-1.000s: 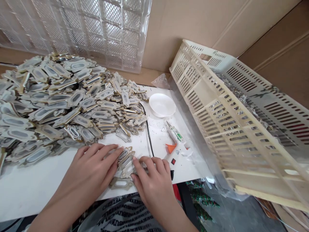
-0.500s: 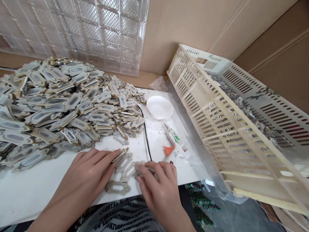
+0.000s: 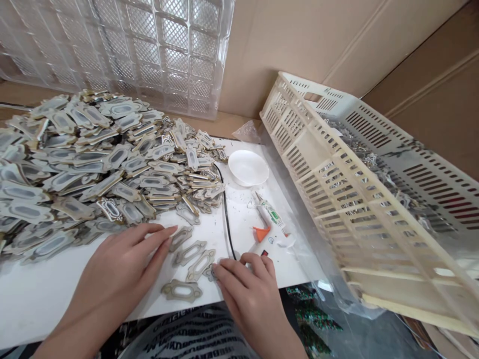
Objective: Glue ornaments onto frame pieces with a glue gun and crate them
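Thumb and forefinger of my left hand (image 3: 129,264) pinch the left edge of a grey metal label frame (image 3: 181,239), plain side up. My right hand (image 3: 249,286) has its fingers curled, their tips on another small frame, of which only the left end (image 3: 209,272) shows. Between the hands, two slanted frames lie side by side, an upper one (image 3: 190,253) and a lower one (image 3: 201,265). Nearest the table's front edge is a flat frame (image 3: 182,290) with an oblong opening. A large heap of such frames (image 3: 123,154) covers the left and back of the table.
A white bowl (image 3: 248,168), a glue tube (image 3: 272,211) and an orange funnel-shaped piece (image 3: 261,234) are on the right side. A black cable (image 3: 227,219) crosses the table. At right stands a slotted crate (image 3: 310,159) of metal parts; behind the heap leans a clear tray (image 3: 168,55).
The frame at my left hand has gone from tilted, patterned side showing, to plain side up. My left fingers have drawn slightly left. My right hand has shifted slightly down, uncovering more of the lower slanted frame.
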`<state>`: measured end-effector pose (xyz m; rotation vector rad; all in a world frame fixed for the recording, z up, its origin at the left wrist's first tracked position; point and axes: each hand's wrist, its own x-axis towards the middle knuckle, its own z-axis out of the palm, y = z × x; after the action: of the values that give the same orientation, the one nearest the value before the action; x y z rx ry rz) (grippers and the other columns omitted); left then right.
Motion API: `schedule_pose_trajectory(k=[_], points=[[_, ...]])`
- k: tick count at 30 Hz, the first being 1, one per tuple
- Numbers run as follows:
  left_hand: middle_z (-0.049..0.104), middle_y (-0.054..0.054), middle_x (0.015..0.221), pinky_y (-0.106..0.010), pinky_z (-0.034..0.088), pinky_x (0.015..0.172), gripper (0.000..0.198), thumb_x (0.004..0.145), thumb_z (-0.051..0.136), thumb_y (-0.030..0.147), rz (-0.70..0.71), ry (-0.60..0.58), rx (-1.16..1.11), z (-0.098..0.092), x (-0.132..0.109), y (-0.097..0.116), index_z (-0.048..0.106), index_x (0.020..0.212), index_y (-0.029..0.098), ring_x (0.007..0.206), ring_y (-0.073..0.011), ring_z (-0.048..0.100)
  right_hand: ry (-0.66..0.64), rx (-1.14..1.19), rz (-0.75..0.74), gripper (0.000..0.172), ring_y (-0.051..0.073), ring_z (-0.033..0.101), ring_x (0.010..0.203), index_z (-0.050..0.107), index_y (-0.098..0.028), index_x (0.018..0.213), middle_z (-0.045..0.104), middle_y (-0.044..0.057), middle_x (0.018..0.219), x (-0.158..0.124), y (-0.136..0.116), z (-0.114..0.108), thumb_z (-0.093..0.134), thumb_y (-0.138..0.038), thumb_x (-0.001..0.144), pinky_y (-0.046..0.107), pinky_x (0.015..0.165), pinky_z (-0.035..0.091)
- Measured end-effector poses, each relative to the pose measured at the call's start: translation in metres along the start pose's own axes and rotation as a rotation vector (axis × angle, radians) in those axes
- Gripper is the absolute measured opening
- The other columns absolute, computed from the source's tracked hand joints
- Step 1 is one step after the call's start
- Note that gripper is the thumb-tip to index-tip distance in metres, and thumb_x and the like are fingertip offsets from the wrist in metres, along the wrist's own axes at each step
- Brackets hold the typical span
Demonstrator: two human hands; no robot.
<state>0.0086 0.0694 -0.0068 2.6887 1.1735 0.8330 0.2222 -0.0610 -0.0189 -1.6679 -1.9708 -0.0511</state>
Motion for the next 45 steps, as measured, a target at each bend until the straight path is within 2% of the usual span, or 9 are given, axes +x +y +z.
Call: schedule_pose_trajectory(k=[3,7,12,16,21,27,33,41,45], points=[[0.075,0.004,0.096,-0.036,0.052,0.071,0.029,0.101,0.042,0.041,-0.145,0.036,-0.023,-0.011,-0.012,-0.008,0.070,0.109,0.037,0.083,-0.0208,0.070,-0.008,0.011,0.005,0.018,0.021,0.054,0.087,0.072,-0.025,0.113,0.079,-0.003,0.109,0.000,-0.001,0.000,0.058,-0.020,0.102,0.037,0.080,0.034],[0.074,0.003,0.107,-0.047,0.053,0.084,0.033,0.097,0.043,0.050,-0.314,0.024,-0.081,-0.016,-0.052,-0.028,0.069,0.115,0.040,0.093,-0.0272,0.069,0.021,0.040,0.022,0.019,0.022,0.056,0.089,0.073,-0.025,0.113,0.078,-0.001,0.109,0.001,-0.005,-0.003,0.056,-0.026,0.104,0.037,0.080,0.039],[0.074,-0.001,0.113,-0.059,0.051,0.092,0.034,0.093,0.054,0.056,-0.354,0.014,-0.091,-0.015,-0.097,-0.048,0.069,0.120,0.043,0.098,-0.0319,0.068,-0.008,0.098,-0.074,0.025,0.023,0.060,0.109,0.072,-0.019,0.118,0.076,0.003,0.121,0.008,-0.016,-0.001,0.051,-0.024,0.105,0.035,0.097,0.048],[0.074,0.003,0.112,-0.061,0.050,0.088,0.037,0.092,0.055,0.053,-0.304,0.012,-0.101,-0.020,-0.107,-0.050,0.064,0.128,0.051,0.097,-0.0320,0.067,-0.080,0.059,-0.168,0.036,0.024,0.055,0.131,0.066,-0.018,0.130,0.070,0.004,0.137,0.017,-0.026,0.015,0.049,-0.039,0.107,0.039,0.112,0.043],[0.074,0.001,0.109,-0.061,0.048,0.091,0.036,0.092,0.057,0.055,-0.353,0.011,-0.058,-0.032,-0.115,-0.049,0.066,0.127,0.050,0.096,-0.0329,0.065,-0.203,0.000,-0.172,0.050,0.031,0.047,0.142,0.057,-0.017,0.143,0.060,0.007,0.152,0.027,-0.033,0.035,0.050,-0.049,0.105,0.052,0.113,0.043],[0.070,0.001,0.106,-0.045,0.049,0.087,0.033,0.096,0.058,0.056,-0.230,-0.012,-0.044,-0.028,-0.111,-0.032,0.065,0.124,0.040,0.093,-0.0265,0.064,-0.218,-0.019,-0.180,0.049,0.034,0.053,0.137,0.058,-0.017,0.140,0.063,0.008,0.148,0.033,-0.038,0.045,0.050,-0.051,0.105,0.057,0.107,0.047],[0.071,-0.002,0.102,-0.037,0.052,0.087,0.033,0.098,0.057,0.052,-0.185,-0.020,0.017,-0.024,-0.096,-0.027,0.069,0.122,0.032,0.090,-0.0240,0.067,-0.221,-0.031,-0.172,0.050,0.035,0.056,0.132,0.060,-0.018,0.138,0.065,0.009,0.145,0.035,-0.041,0.045,0.047,-0.053,0.105,0.058,0.106,0.047],[0.078,0.001,0.095,-0.035,0.051,0.079,0.022,0.103,0.053,0.039,-0.038,0.021,-0.006,-0.032,-0.068,-0.027,0.071,0.104,0.025,0.084,-0.0194,0.070,-0.195,-0.020,-0.160,0.048,0.034,0.054,0.134,0.059,-0.019,0.137,0.065,0.008,0.145,0.034,-0.041,0.042,0.038,-0.051,0.108,0.057,0.109,0.042],[0.077,0.001,0.094,-0.035,0.052,0.080,0.021,0.101,0.055,0.040,-0.073,0.030,-0.013,-0.033,-0.066,-0.024,0.070,0.106,0.026,0.085,-0.0200,0.071,-0.208,-0.002,-0.156,0.045,0.032,0.053,0.134,0.060,-0.020,0.136,0.065,0.007,0.144,0.034,-0.041,0.040,0.041,-0.050,0.108,0.055,0.112,0.040]])
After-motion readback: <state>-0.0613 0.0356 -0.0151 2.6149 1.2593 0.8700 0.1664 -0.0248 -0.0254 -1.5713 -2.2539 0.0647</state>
